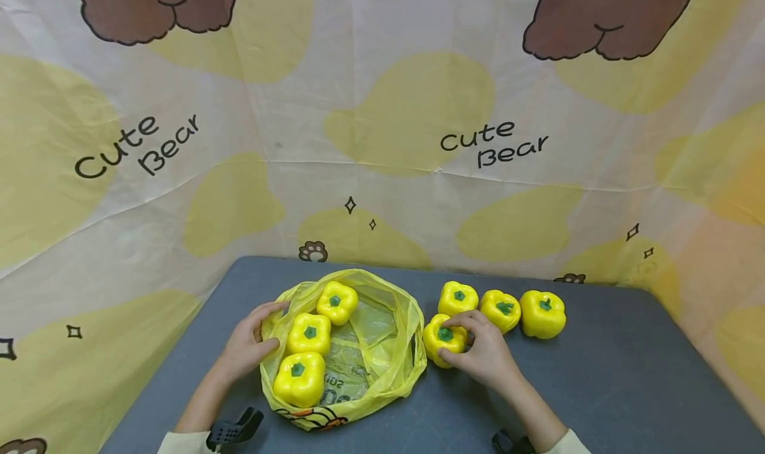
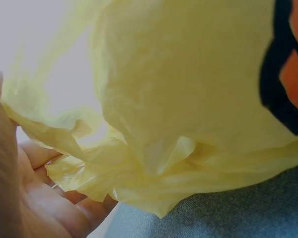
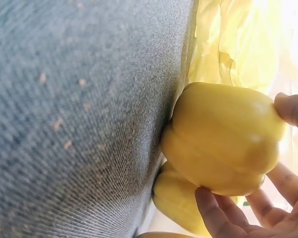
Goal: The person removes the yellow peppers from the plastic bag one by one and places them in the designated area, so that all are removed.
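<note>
A yellow plastic bag (image 1: 412, 368) stands open-mouthed on the table, with three yellow bell peppers (image 1: 299, 379) lined up along its left inside. My left hand (image 1: 248, 341) holds the bag's left rim, thumb and fingers at its edge; the left wrist view shows the crumpled film by the palm. To the right of the bag, my right hand (image 1: 487, 351) grips a yellow bell pepper (image 1: 436, 324) with a green stem, thumb on the near side and fingers over the far side. In the right wrist view this pepper (image 3: 223, 139) sits close against the grey surface.
Three more yellow bell peppers, the left one (image 1: 458, 297), the middle one (image 1: 499, 310) and the right one (image 1: 542, 314), stand behind and right of the gripped one. Behind the grey table (image 1: 597, 387) hangs a printed cloth (image 1: 382, 122) with bears and lettering.
</note>
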### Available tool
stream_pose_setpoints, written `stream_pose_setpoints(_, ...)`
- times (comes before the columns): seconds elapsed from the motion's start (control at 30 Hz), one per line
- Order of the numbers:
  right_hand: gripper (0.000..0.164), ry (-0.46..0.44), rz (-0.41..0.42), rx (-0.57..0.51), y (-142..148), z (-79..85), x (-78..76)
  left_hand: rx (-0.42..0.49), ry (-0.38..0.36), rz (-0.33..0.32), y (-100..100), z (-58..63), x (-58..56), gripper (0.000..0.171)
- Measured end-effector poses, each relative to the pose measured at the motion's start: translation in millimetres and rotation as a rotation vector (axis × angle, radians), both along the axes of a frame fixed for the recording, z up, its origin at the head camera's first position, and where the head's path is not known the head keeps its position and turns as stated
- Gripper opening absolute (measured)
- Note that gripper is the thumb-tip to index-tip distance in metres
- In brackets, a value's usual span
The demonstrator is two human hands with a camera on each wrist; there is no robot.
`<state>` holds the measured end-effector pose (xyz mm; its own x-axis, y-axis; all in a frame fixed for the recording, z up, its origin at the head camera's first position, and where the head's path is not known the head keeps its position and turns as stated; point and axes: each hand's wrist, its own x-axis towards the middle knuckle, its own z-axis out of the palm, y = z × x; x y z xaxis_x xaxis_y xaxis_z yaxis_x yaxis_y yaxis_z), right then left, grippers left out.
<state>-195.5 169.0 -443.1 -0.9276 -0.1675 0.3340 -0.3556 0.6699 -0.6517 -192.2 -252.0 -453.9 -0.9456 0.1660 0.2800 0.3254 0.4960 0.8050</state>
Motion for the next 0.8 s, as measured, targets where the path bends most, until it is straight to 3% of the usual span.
stream_pose_setpoints(0.5, 0.045, 0.000, -0.033, 0.157, -0.3, 4.9, 2.6, -0.025, -0.005, 0.018, -0.3, -0.3, 0.4, 0.058)
stream_pose_setpoints(0.8, 0.052, -0.005, -0.014, 0.185, -2.4, 9.1, 7.6, -0.043, -0.014, 0.024, 0.3, 1.0, 0.1, 0.058)
